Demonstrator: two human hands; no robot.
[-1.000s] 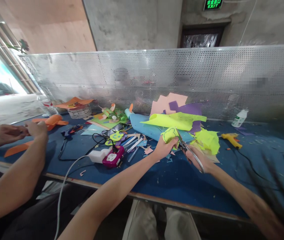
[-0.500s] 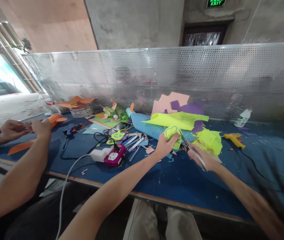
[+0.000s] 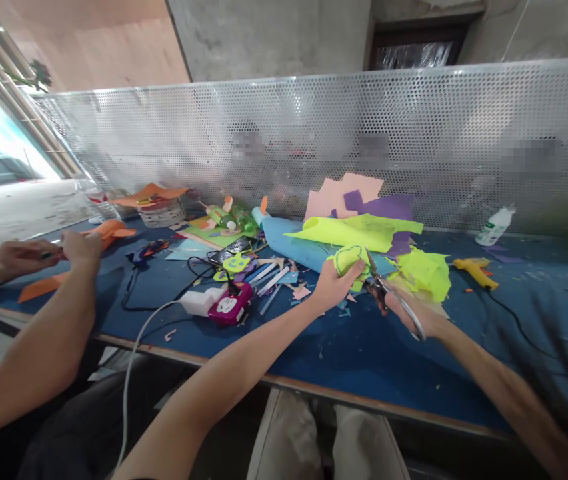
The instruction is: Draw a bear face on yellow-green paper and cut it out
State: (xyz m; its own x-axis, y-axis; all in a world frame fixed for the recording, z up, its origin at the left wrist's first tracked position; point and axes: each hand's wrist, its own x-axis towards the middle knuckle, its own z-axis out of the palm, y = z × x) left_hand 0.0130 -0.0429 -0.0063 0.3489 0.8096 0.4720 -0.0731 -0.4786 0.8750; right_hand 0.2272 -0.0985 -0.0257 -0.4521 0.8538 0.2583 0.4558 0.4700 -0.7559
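My left hand (image 3: pixel 331 288) pinches a small neon-yellow foam piece (image 3: pixel 349 259) with a dark outline drawn on it, held just above the blue table (image 3: pixel 344 353). My right hand (image 3: pixel 409 312) grips a pair of metal scissors (image 3: pixel 389 293), whose blades meet the right edge of the yellow piece. Both hands are closed on what they hold. Behind them lie larger neon-yellow sheets (image 3: pixel 359 233) and a crumpled yellow offcut (image 3: pixel 424 273).
A rolled light-blue sheet (image 3: pixel 289 245), pink (image 3: pixel 339 193) and purple (image 3: pixel 389 207) sheets and scraps crowd the table's middle. A magenta device (image 3: pixel 229 310) with a white charger and cables lies to the left. A yellow glue gun (image 3: pixel 475 272) and a white bottle (image 3: pixel 494 227) sit right. Another person's hands (image 3: pixel 44 252) work on orange foam at the far left.
Both hands, with the yellow piece and scissors, have shifted slightly right in the picture as the view tilted down. The scissors stay at the piece's edge. The other person's hands barely moved.
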